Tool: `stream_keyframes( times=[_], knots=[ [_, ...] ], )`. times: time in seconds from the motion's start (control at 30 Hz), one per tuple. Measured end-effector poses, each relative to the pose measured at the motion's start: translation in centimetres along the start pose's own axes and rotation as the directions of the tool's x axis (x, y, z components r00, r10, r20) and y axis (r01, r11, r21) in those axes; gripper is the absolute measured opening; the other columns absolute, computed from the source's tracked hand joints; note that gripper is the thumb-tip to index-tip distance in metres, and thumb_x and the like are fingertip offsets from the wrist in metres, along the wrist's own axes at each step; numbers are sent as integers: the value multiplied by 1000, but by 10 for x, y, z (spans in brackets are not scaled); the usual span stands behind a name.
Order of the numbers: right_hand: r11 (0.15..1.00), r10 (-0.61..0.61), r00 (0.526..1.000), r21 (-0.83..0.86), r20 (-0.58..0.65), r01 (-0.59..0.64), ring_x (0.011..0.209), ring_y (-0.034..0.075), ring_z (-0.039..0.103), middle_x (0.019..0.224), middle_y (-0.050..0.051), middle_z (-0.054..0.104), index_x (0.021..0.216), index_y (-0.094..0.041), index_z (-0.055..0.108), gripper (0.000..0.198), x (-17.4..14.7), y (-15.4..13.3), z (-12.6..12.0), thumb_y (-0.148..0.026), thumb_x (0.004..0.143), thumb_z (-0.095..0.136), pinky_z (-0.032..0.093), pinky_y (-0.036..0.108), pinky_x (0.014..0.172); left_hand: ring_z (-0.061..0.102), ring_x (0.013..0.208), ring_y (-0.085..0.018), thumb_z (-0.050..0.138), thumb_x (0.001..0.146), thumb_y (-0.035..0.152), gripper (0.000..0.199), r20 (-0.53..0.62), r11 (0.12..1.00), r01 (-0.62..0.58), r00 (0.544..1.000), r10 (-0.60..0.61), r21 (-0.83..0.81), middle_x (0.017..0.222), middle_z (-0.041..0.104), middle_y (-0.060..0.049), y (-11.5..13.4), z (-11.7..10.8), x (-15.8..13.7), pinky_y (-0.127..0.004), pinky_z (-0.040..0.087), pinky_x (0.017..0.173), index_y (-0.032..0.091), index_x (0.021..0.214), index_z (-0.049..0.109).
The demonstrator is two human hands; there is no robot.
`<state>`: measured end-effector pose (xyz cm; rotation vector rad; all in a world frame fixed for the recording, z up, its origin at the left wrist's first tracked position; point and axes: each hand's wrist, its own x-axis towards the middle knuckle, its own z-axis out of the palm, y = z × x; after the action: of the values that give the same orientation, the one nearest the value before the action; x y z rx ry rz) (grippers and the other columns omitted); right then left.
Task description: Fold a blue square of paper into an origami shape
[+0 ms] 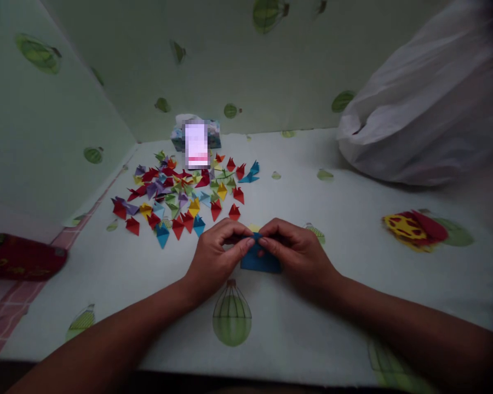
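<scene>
A sheet of blue paper [259, 261] is held up between both hands at the middle of the table. My left hand [219, 249] pinches its upper left part between thumb and fingers. Opposite it, my right hand [298, 251] pinches the upper right part, the two thumb tips nearly meeting. The fingers hide the paper's top corners. Beyond my left hand lies a spread of small folded paper cranes [183, 197] in red, yellow, green, purple and blue. One blue crane [251, 173] rests at the right edge of that spread.
A tissue box [216, 134] stands at the back with a lit, blurred-out phone [196, 143] in front. A big white plastic bag [411, 109] fills the back right. Red and yellow cut-out pieces [414, 229] lie at right, a dark red packet [24, 257] at the left edge.
</scene>
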<state>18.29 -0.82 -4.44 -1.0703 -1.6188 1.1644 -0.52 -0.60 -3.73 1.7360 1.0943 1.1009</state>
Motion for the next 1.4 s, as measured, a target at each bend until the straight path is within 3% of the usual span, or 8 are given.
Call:
stream_keyframes(
  times=[0.7,0.87,1.03,1.17,1.4],
  knots=[
    [998,-36,999,-55,31,37,73,16,62,80,3,66,84,-17,68,12,1,3,-1,-25,90,63,48,28,67,63,76,-14,67,85,17,4,21,999,3,1000,-3,32,82,67,-2,1,0,-1,-26,50,70,16,81,68],
    [996,-42,998,-81,46,45,71,15,59,77,3,65,81,-16,66,15,1,2,-1,-26,91,62,45,28,65,63,74,-13,68,83,19,3,32,995,93,995,-92,-31,80,68,-1,0,2,-2,-26,51,70,17,82,67],
    [985,-91,994,-141,58,98,69,14,58,75,2,64,79,-16,65,14,2,2,-2,-24,90,61,44,27,64,63,75,-14,70,81,24,13,86,965,234,971,-225,-122,84,69,-2,1,1,-1,-26,51,70,17,92,67],
    [999,14,998,-52,63,-11,66,14,59,70,1,65,82,-17,66,18,2,-1,-3,-29,94,59,45,27,63,61,69,-13,71,82,32,18,175,911,364,926,-333,-194,76,69,-2,3,-2,2,-25,48,66,15,81,69],
    [978,157,974,111,160,-176,63,14,59,65,2,66,81,-17,65,32,3,-5,-5,-43,96,55,45,27,62,59,67,-12,75,78,32,18,68,893,347,937,-343,-285,73,67,-1,1,-3,5,-25,48,65,15,79,68]
  ],
)
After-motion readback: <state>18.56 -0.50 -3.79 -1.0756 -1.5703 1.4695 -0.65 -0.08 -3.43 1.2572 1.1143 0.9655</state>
